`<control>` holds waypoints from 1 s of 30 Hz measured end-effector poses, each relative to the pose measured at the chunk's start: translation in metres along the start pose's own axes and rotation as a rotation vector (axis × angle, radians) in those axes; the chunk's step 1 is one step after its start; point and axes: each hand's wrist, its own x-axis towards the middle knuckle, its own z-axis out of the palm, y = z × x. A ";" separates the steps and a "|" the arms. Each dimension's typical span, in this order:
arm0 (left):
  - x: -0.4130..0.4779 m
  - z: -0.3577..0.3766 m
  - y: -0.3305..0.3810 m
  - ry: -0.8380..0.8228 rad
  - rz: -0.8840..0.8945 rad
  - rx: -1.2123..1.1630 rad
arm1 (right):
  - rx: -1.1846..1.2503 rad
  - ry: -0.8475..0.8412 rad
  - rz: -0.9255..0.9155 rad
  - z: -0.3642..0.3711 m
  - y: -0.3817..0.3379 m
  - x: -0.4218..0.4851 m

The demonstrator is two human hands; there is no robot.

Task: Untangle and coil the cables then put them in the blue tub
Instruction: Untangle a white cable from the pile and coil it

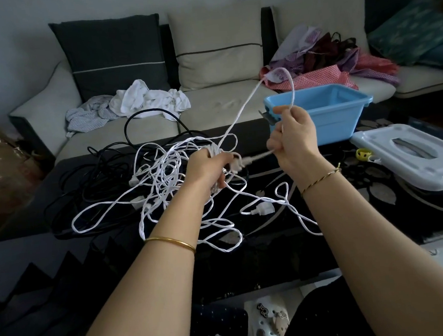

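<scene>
A tangled white cable sprawls over the dark table, with a white plug lying near the middle. My left hand grips a bunch of its loops above the table. My right hand is closed on a strand of the same cable, which rises in a tall loop over the sofa. A black cable lies tangled to the left, partly under the white one. The blue tub stands behind my right hand, with nothing showing inside it.
A white lid lies at the right of the dark glass table, with a small yellow item beside it. Behind is a sofa with white clothes, coloured fabrics and cushions.
</scene>
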 end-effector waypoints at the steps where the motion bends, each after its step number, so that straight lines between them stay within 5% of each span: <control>1: 0.000 -0.001 0.000 0.023 0.003 -0.022 | -0.115 0.010 -0.040 -0.001 0.001 0.001; 6: 0.002 -0.011 -0.007 0.090 0.025 0.054 | -0.693 0.112 -0.325 -0.013 -0.002 0.008; 13: -0.002 -0.011 -0.003 0.117 0.102 0.163 | -1.088 0.288 -0.126 -0.037 0.011 0.013; 16: -0.006 -0.006 0.006 -0.034 0.017 0.043 | -1.231 0.359 -0.274 -0.034 0.013 0.006; 22: -0.012 -0.004 0.015 -0.418 -0.124 -0.168 | -1.434 -0.007 -0.865 -0.014 0.005 -0.003; 26: -0.016 -0.012 0.020 -0.624 -0.189 -0.424 | -1.480 -0.248 -0.809 -0.020 0.020 0.005; 30: -0.017 -0.020 0.024 -0.769 -0.207 -0.653 | -1.148 -0.400 -0.659 -0.018 0.026 0.005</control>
